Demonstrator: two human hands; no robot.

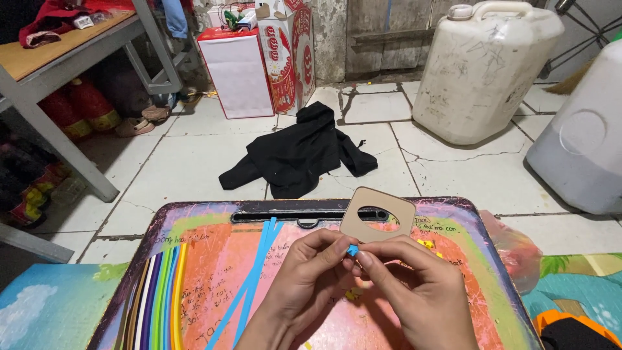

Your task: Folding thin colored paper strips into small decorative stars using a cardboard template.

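- A person sits on the floor with a small colourful lap desk [483,259] in front of them, seen from above their own hands.
- The left hand [304,279] and right hand [414,285] meet over the middle of the desk, fingertips pinched together on a tiny blue paper piece [352,250].
- Both hands are closed on that blue piece; it looks rolled or folded tight, though it is too small to tell which.
- Just behind the fingers lies a tan card template [378,214] with an oval hole cut in it.
- Two long blue paper strips [256,272] lie slanted across the desk, left of the hands.
- A row of coloured paper strips [155,298] lies at the desk's left edge.
- On the tiled floor beyond: a black garment [301,152] and a large white plastic jug [483,68].
- My judgement: the shaping of the blue piece is under way, and it calls for steady fingertip pressure so it does not spring loose.
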